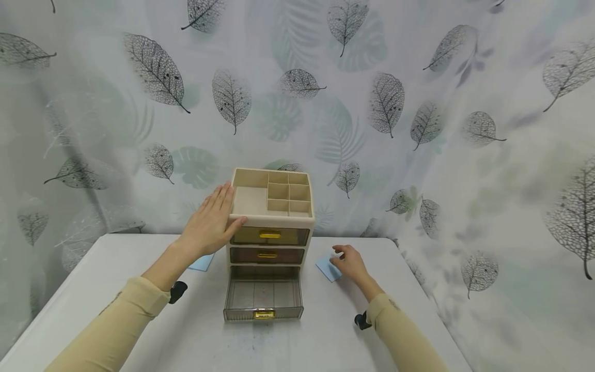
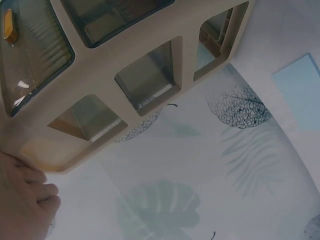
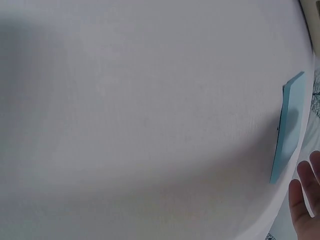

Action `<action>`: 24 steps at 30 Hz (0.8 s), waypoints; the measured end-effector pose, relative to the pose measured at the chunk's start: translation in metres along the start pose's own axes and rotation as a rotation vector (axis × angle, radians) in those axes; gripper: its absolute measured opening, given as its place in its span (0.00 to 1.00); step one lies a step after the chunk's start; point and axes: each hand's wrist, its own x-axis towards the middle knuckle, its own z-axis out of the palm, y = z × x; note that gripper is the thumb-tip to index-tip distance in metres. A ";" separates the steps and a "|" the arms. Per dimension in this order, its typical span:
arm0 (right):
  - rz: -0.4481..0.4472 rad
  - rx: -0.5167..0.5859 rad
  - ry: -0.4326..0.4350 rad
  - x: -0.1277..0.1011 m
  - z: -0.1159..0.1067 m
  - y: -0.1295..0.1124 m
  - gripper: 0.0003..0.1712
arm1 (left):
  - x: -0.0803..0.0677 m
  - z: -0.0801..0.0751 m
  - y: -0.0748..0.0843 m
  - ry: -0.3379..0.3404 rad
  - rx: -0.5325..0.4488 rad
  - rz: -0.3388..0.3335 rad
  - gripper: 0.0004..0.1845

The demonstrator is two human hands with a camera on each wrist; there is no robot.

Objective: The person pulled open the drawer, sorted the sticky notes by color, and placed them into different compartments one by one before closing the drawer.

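A cream desktop drawer organizer (image 1: 279,221) stands on the table, with a compartmented top tray. Its clear bottom drawer (image 1: 241,314) is pulled out, and no contents show in it; the two drawers above are closed. My left hand (image 1: 210,222) rests flat against the organizer's upper left side, thumb at the front edge. In the left wrist view, that hand (image 2: 25,200) is at the frame's cut-out side. On the right, my right hand (image 1: 350,264) hovers with loosely bent fingers beside a light blue paper pad (image 1: 327,268). The right wrist view shows the fingers apart from the pad (image 3: 291,127).
Partly hidden behind my left forearm lies another light blue piece (image 1: 202,263), left of the organizer. A leaf-patterned curtain (image 1: 297,113) hangs behind the white table (image 1: 260,351). Dark straps or devices (image 1: 177,292) sit under both wrists.
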 end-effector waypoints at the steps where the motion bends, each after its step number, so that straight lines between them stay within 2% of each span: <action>1: 0.009 -0.006 -0.007 0.002 0.000 0.000 0.24 | 0.000 0.000 0.000 0.002 0.002 0.000 0.47; 7: 0.053 -0.059 -0.082 0.011 -0.001 0.005 0.26 | 0.001 -0.001 0.000 -0.002 0.002 -0.001 0.47; 11: 0.050 -0.081 -0.125 0.016 0.000 0.007 0.27 | 0.002 -0.001 -0.001 -0.004 0.006 -0.001 0.47; 24: 0.082 -0.082 -0.214 0.023 0.001 0.014 0.29 | 0.001 0.002 -0.001 0.008 0.013 0.003 0.47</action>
